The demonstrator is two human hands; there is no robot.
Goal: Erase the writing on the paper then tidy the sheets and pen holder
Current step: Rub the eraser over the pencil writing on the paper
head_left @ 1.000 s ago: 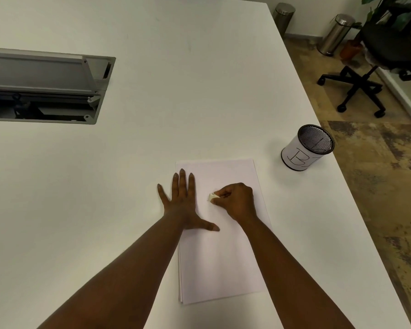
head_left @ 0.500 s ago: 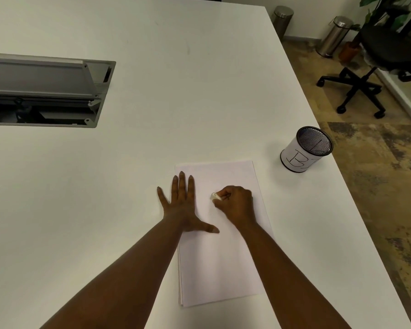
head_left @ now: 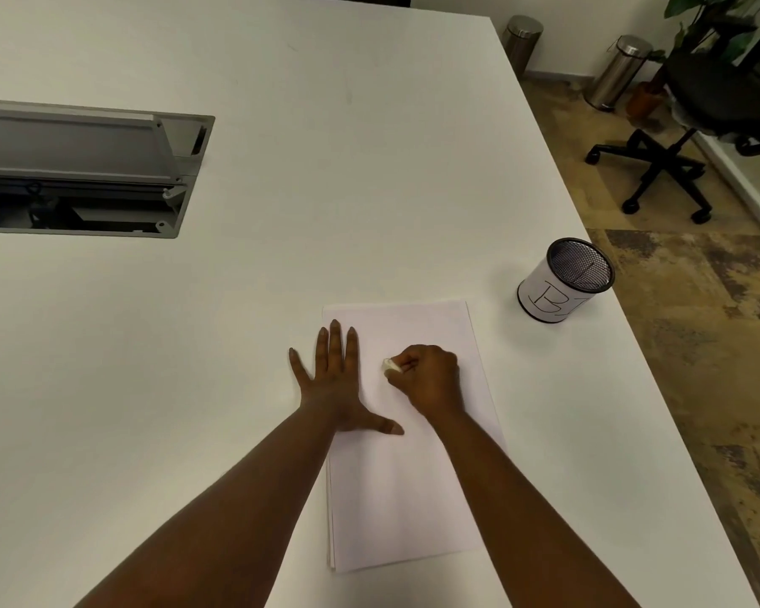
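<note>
A thin stack of white sheets (head_left: 406, 489) lies on the white table (head_left: 325, 147) in front of me. My left hand (head_left: 336, 383) presses flat on the stack's left edge, fingers spread. My right hand (head_left: 428, 377) is closed around a small white eraser (head_left: 390, 366), whose tip touches the upper part of the top sheet. No writing is legible on the paper. A round mesh pen holder (head_left: 564, 280) with a white label stands upright to the right of the sheets, near the table's right edge; something thin and dark shows inside it.
An open grey cable hatch (head_left: 88, 168) is set into the table at the left. Beyond the right table edge are patterned floor, a black office chair (head_left: 676, 138), two steel bins (head_left: 619, 70) and a plant.
My right hand with the eraser has shifted slightly over the top of the sheet in small rubbing moves. My left hand has stayed flat in place.
</note>
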